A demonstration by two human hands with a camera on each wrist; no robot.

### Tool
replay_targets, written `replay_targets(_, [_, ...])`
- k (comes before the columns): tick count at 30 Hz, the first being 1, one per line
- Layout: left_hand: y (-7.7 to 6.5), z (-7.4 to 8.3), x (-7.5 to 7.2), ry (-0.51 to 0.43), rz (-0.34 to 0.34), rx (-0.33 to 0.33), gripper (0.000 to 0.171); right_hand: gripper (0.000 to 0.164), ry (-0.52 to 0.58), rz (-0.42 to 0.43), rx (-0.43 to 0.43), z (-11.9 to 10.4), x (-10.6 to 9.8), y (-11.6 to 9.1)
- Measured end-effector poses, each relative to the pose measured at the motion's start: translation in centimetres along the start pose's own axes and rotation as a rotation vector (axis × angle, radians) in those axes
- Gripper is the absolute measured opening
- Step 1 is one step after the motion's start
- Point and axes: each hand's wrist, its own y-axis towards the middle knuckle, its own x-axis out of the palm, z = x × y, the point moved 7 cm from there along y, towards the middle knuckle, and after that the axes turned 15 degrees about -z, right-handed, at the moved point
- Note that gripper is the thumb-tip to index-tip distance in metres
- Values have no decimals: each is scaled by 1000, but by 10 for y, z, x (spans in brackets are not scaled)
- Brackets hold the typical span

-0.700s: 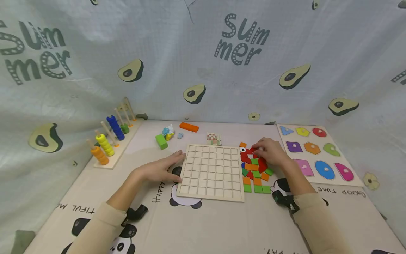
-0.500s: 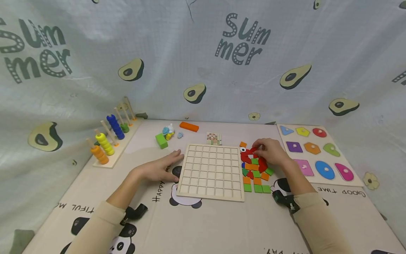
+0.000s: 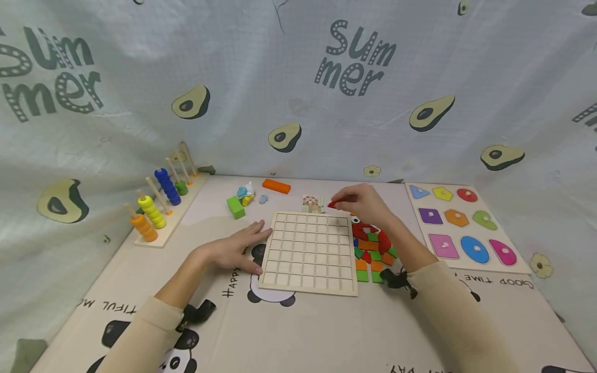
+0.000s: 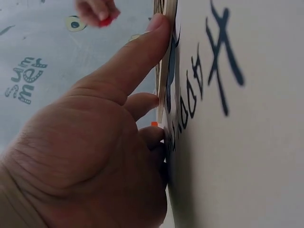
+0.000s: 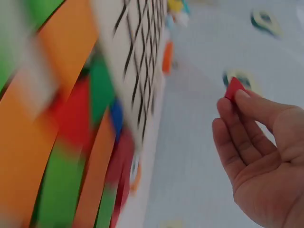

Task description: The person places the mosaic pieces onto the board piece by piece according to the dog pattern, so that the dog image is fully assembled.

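A square wooden grid board (image 3: pixel 305 254) lies on the table in the middle of the head view. My left hand (image 3: pixel 232 250) rests at the board's left edge, fingers extended. In the left wrist view the thumb (image 4: pixel 152 35) touches that edge. Between thumb and fingertips, my right hand (image 3: pixel 366 203) pinches a small red tile (image 5: pixel 234 89), raised near the board's far right corner. Its pointed tip shows in the right wrist view, while the fingers cover the rest. Several flat orange, green and red tiles (image 3: pixel 370 245) are spread along the board's right side.
A small patterned card (image 3: pixel 313 203) lies behind the board. Farther back are an orange block (image 3: pixel 276 186), a green block (image 3: pixel 236 207) and a small figure (image 3: pixel 245 194). A bead-peg stand (image 3: pixel 160 239) is at left, a shape puzzle board (image 3: pixel 438 211) at right.
My right hand has lifted a red tile from the pile and moved left and away, to above the board's far right corner. The left hand stays by the left edge.
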Motion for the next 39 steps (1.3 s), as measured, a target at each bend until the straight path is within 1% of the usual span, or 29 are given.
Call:
replay_targets(1, [-1, 0, 0, 6, 3, -1, 100, 13, 16, -25, -21, -9, 10, 14])
replay_targets(3, [-2, 0, 1, 15, 6, -6, 101, 11, 35, -83, -28, -21, 31, 40])
replay_targets(6, [-2, -1, 1, 19, 3, -13, 103, 10, 12, -151, -1, -27, 58, 72])
replay_targets(8, [-2, 0, 1, 24, 5, -7, 104, 8, -21, -166, 35, -27, 70, 86])
replay_targets(11, [-1, 2, 1, 34, 6, 1, 105, 5, -69, -162, 69, -26, 77, 96])
replay_targets(14, [-1, 2, 2, 31, 3, -4, 107, 4, -122, -164, 98, -25, 81, 99])
replay_targets(18, [0, 2, 4, 31, -9, -22, 113, 5, -151, -193, 120, -23, 86, 99])
replay_targets(21, [1, 0, 4, 37, -11, -33, 114, 6, -165, -216, 114, -24, 89, 97])
replay_targets(23, [1, 1, 4, 43, -8, -25, 114, 8, -200, -230, 108, -25, 91, 97])
replay_targets(25, [0, 1, 4, 46, -5, -23, 114, 10, -267, -240, 97, -27, 92, 97])
replay_targets(29, [0, 0, 4, 37, -6, -27, 114, 14, -448, -264, 15, -36, 97, 99])
replay_targets(30, [-1, 0, 4, 35, -4, -28, 114, 15, -487, -268, -3, -37, 99, 100])
replay_targets(31, [-1, 0, 4, 35, -6, -34, 114, 15, -503, -272, -21, -38, 100, 99])
replay_targets(32, [-1, -1, 4, 37, -6, -36, 113, 16, -503, -272, -32, -39, 100, 99])
replay_targets(35, [-1, -1, 4, 47, -7, -35, 113, 21, -434, -255, -39, -39, 92, 93])
replay_targets(37, [0, -1, 5, 51, -7, -39, 113, 26, -387, -231, -55, -40, 80, 86])
replay_targets(39, [-1, -1, 5, 46, -4, -36, 113, 29, -351, -207, -71, -39, 63, 76])
